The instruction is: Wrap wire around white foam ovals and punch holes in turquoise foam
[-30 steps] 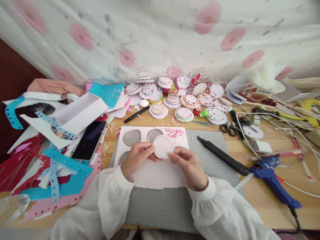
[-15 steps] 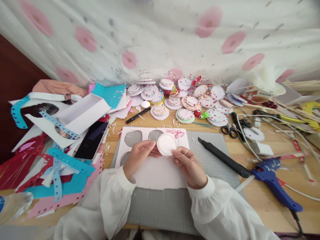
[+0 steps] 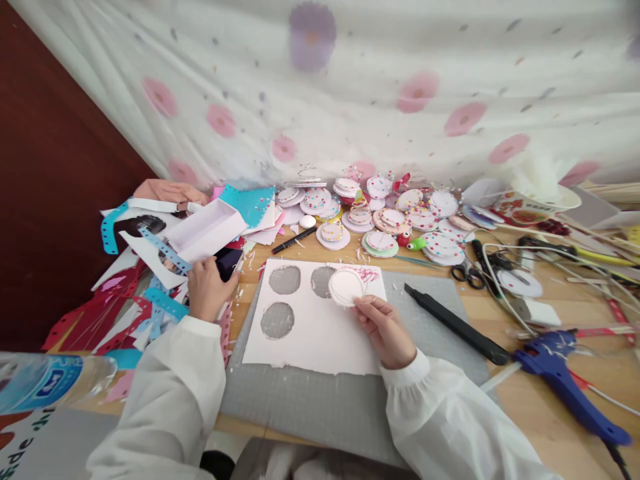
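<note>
My right hand [image 3: 384,328] pinches the lower right edge of a white paper disc [image 3: 346,287], above the white card sheet [image 3: 320,347]. That sheet has three round holes in view and red scribbles at its upper right; it lies on the grey cutting mat [image 3: 310,407]. At the left, my left hand [image 3: 210,288] is over the dark phone [image 3: 229,261], fingers spread around its near part. Its fingertips are partly hidden, and the phone lies beside the white paper box [image 3: 207,233].
Paper scraps [image 3: 115,293] pile up on the left, near a water bottle [image 3: 55,383]. Decorated discs [image 3: 380,243] line the back. A black cutter [image 3: 455,323], scissors [image 3: 467,275] and blue glue gun [image 3: 565,373] lie on the right.
My left hand has let go of the disc and moved left to the phone. My right hand still holds the disc. The view has shifted left.
</note>
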Demonstrator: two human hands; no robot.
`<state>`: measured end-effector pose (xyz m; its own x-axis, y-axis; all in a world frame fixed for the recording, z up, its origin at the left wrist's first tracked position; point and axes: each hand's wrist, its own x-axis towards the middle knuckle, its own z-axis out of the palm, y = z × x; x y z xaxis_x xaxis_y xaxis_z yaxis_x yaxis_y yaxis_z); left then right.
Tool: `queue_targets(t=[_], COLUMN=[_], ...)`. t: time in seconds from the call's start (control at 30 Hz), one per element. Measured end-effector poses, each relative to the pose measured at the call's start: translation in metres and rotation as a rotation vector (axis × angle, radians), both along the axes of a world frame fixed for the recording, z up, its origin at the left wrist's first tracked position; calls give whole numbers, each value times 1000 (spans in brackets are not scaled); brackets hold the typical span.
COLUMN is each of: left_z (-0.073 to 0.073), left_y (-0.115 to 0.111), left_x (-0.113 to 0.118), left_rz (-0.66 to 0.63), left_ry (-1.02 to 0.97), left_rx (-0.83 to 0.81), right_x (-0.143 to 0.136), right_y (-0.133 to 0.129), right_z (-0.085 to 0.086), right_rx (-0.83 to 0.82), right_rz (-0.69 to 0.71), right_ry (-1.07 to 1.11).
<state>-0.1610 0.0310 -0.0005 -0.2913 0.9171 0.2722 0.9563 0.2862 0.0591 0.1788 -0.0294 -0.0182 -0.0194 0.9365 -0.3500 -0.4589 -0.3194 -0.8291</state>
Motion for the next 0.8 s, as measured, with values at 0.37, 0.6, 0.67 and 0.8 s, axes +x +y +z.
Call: queue_targets(t=[0.37, 0.6, 0.67, 0.8], left_z=[-4, 2, 2, -1], left_y=[2, 4, 4, 3], left_x=[-19, -8, -9, -13], left_rz=[-107, -73, -75, -89], left_ry=[-64, -97, -120, -153], left_rx=[20, 59, 75, 106], right_x=[0, 0, 0, 0], right_y=[1, 1, 1, 2], right_z=[-1, 0, 0, -1], right_rx=[35, 51, 54, 58], right_rz=[22, 26, 29, 32], right_ry=[-10, -29, -34, -41])
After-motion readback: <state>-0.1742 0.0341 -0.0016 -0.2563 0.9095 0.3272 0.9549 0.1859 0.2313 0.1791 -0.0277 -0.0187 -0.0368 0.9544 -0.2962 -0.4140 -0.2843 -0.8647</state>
